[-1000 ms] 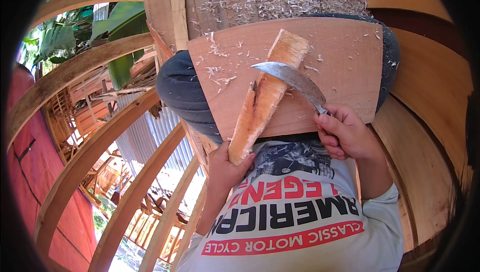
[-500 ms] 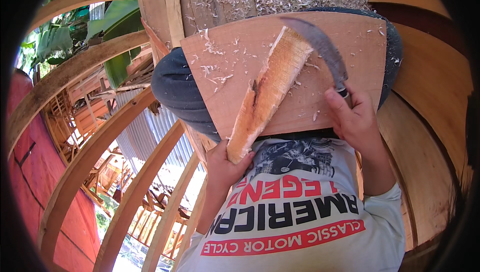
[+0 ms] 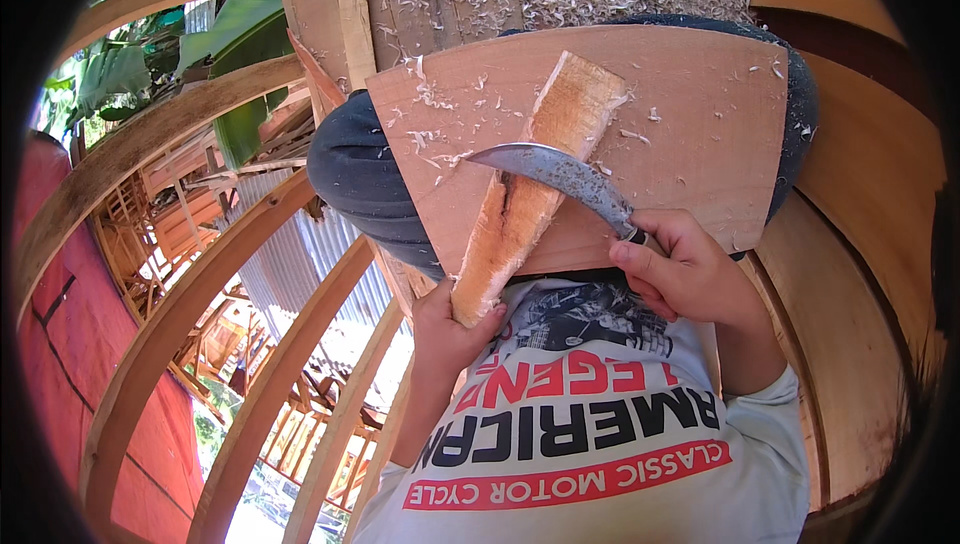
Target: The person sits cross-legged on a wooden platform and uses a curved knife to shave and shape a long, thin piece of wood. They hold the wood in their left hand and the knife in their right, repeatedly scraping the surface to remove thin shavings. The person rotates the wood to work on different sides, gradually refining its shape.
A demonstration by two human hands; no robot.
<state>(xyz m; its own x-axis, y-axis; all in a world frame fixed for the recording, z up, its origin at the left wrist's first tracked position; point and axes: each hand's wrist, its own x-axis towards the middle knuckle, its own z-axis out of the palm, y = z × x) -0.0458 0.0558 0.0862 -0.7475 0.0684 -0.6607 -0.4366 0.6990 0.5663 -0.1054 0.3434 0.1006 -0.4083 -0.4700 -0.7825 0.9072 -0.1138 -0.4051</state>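
Note:
A long, rough strip of wood (image 3: 510,219), light brown with a dark crack near its middle, slants across a flat wooden board (image 3: 690,124) on my lap. My left hand (image 3: 455,329) is closed round the strip's near end. In my right hand (image 3: 685,269) is the dark handle of a sickle (image 3: 560,169), gripped with the fingers wrapped round it. Its curved, speckled grey blade crosses over the strip just above the crack, tip toward the left. Whether the edge touches the wood I cannot tell. Thin pale shavings lie scattered on the board.
Beyond my knees, plank flooring (image 3: 420,14) is strewn with many curled shavings. Curved wooden ribs (image 3: 190,319) rise on the left, with gaps showing corrugated sheets and banana leaves (image 3: 240,44) outside. Wide curved planks (image 3: 840,314) form a wall close on my right.
The sickle has come nearer and to the left, from beside the strip's far end to across its middle. My left hand and the strip have stayed nearly in place.

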